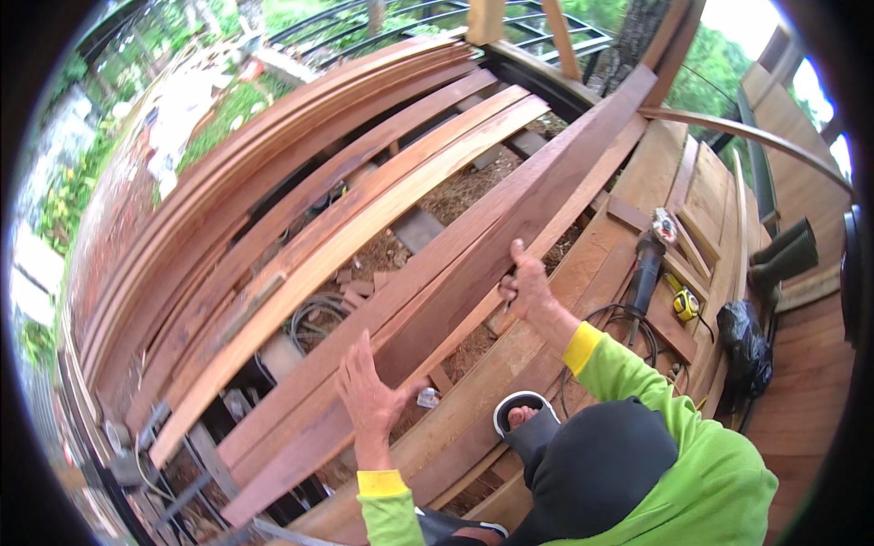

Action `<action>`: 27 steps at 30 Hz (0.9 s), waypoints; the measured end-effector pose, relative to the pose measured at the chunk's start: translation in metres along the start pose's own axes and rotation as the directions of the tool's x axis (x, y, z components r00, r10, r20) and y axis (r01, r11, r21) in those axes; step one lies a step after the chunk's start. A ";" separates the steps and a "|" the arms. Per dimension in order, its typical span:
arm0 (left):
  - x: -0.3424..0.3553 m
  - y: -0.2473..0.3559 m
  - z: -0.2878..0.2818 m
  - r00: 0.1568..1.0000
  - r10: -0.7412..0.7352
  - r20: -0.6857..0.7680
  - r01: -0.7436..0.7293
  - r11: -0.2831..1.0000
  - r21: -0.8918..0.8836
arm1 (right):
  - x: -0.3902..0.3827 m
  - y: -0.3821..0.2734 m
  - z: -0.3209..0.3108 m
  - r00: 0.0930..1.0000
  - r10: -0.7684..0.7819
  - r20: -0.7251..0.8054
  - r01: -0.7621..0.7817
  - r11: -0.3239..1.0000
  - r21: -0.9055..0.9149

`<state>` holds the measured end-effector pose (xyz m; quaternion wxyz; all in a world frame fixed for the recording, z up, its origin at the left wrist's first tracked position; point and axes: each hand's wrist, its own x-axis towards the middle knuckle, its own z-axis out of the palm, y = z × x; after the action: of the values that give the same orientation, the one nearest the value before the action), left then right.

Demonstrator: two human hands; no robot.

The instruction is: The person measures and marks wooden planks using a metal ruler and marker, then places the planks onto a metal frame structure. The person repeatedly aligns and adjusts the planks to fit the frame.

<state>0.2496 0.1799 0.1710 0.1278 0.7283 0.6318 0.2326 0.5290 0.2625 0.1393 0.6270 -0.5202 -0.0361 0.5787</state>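
A dark reddish-brown plank (510, 255) lies slantwise on top of other boards, running from the middle to the far right. At its near left end is my left hand (368, 389), open, with fingers stretched and thumb spread. It seems to touch the plank's end. My right hand (530, 284) is at the plank's right-hand edge, farther along. Its fingers are curled, with one digit pointing up over the wood. A small dark tip shows beneath those fingers; I cannot make out what it belongs to. Under the plank is a wider reddish board (300, 414).
Long planks (273, 150) are stacked to the left. On the boards at right lie an angle grinder (648, 264) with its cord, a yellow tape measure (683, 298) and a black plastic bag (745, 341). Dark boots (785, 255) stand beyond. A coiled cable (314, 320) lies between planks.
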 end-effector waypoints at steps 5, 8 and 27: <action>-0.021 -0.067 0.031 0.992 -0.090 0.085 0.066 0.965 0.252 | 0.008 0.024 0.006 0.999 0.036 -0.020 -0.038 0.996 -0.082; -0.012 -0.075 0.030 0.988 -0.089 0.130 0.068 0.984 0.162 | 0.017 0.024 0.011 0.997 0.073 0.020 -0.072 0.995 -0.069; 0.117 -0.035 0.044 0.998 0.004 0.056 -0.017 0.975 0.222 | 0.136 -0.024 0.053 0.999 0.034 -0.015 -0.036 0.984 -0.172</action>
<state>0.2520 0.3054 0.1371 0.0620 0.7475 0.6462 0.1409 0.5555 0.4041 0.1044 0.5695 -0.5765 -0.0732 0.5813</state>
